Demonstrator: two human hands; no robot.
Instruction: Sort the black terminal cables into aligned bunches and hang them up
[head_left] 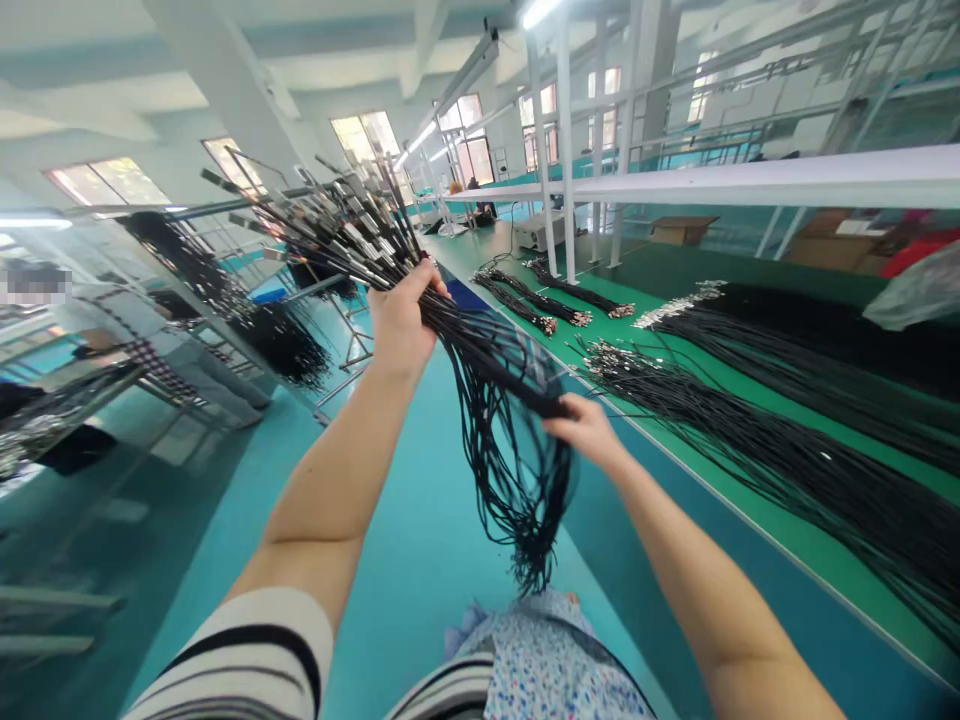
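My left hand (401, 320) is raised in front of me, closed round a thick bundle of black cables (465, 350). The cables' metal connector ends (337, 225) fan out up and to the left of that hand. My right hand (585, 430) is lower and to the right, gripping the same bundle further down. Below it the loose cable tails (525, 500) hang toward my lap in a tangle. Both forearms are bare and stretched forward.
A long green workbench (675, 360) runs along my right, covered with several laid-out bundles of black cables (787, 440) with metal ends. White metal racks (562, 150) stand over it. A person in grey (150, 330) stands at left near racks hung with cables. The floor is teal.
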